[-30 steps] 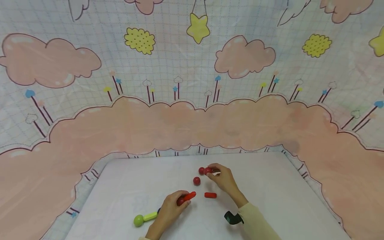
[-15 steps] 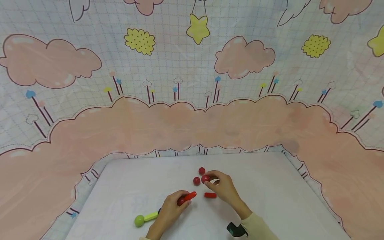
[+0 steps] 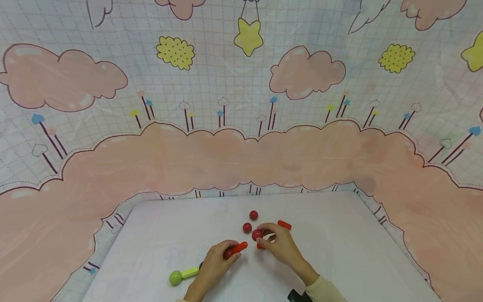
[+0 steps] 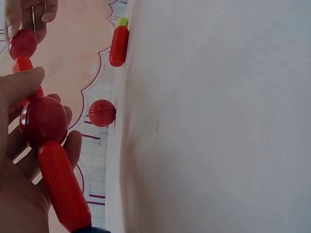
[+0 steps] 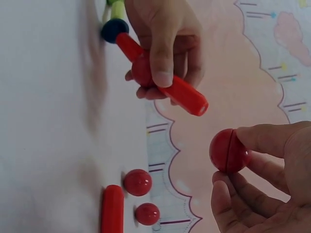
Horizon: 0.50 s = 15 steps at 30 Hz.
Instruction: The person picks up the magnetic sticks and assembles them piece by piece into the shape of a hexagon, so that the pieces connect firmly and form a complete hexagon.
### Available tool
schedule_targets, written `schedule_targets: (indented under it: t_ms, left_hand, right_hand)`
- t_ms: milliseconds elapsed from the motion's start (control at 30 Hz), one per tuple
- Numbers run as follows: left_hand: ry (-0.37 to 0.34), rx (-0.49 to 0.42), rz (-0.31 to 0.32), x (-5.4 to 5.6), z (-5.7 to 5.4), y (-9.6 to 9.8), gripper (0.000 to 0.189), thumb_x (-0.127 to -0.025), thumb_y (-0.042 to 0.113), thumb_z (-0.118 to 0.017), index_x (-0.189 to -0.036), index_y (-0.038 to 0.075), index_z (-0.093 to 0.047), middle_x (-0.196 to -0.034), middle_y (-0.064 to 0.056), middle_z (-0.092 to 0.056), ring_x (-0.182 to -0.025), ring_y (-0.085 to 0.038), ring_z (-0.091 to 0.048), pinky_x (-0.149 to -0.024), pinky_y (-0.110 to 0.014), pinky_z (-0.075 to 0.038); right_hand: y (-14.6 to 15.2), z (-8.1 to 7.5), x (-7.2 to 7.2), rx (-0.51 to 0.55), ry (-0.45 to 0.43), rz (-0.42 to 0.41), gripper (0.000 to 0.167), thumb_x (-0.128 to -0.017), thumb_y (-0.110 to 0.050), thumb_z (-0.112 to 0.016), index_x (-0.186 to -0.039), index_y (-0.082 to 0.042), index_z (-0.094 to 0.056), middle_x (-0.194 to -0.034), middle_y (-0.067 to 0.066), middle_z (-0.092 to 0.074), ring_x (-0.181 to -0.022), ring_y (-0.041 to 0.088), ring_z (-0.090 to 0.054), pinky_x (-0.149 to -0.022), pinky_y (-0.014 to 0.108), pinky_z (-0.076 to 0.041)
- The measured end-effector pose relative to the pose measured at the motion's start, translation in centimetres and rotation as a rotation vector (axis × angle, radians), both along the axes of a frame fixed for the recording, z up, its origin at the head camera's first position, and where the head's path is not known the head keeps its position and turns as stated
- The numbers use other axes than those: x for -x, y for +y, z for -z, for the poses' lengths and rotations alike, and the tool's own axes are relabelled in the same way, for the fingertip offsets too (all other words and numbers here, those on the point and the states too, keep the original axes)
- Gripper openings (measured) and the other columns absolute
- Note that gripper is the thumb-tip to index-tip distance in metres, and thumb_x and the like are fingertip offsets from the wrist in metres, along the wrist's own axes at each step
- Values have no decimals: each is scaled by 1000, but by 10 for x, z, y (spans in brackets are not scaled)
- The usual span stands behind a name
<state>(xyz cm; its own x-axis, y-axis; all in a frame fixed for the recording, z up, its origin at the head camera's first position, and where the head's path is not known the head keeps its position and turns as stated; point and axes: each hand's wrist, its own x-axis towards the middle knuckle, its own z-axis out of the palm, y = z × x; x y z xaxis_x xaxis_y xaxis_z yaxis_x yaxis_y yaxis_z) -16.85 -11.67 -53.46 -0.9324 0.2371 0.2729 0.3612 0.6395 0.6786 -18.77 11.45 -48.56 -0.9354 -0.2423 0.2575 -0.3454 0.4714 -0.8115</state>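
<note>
My left hand [image 3: 216, 263] grips a chain of toy rods and balls at its red ball [image 4: 46, 121]. A red rod [image 5: 187, 97] points from that grip toward my right hand [image 3: 281, 244]. On the chain's other side, a second red rod [image 4: 63, 187] leads to a dark blue ball [image 5: 114, 30], then a light green rod [image 3: 190, 272] and a green ball [image 3: 175, 278]. My right hand pinches a separate red ball [image 5: 227, 151] between thumb and fingers. A small gap lies between this ball and the free rod end.
Two loose red balls, a farther one [image 3: 253, 215] and a nearer one [image 3: 247, 227], lie on the white table [image 3: 170, 226]. One red rod [image 3: 261, 246] is partly hidden by my right hand; another red rod [image 3: 284, 225] lies behind it. A dark object [image 3: 299, 296] sits by my right sleeve.
With its red ball, my right hand has come nearer to me and to the left hand, leaving the far loose ball. A red rod behind it has come into view. The left hand barely moves.
</note>
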Motion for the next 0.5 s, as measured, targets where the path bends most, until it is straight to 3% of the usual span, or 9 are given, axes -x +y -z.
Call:
schedule_targets:
  t_ms: [500]
  left_hand:
    - [44, 2, 22, 1, 0, 2, 27, -86, 26, -75, -111, 17, -69, -94, 7, -69, -78, -1, -53, -71, -21, -49]
  right_hand:
    - [-8, 15, -2, -31, -1, -52, 32, -85, -21, -77, -114, -10, -68, -104, -1, -72, -94, 13, -65, -77, 21, -54]
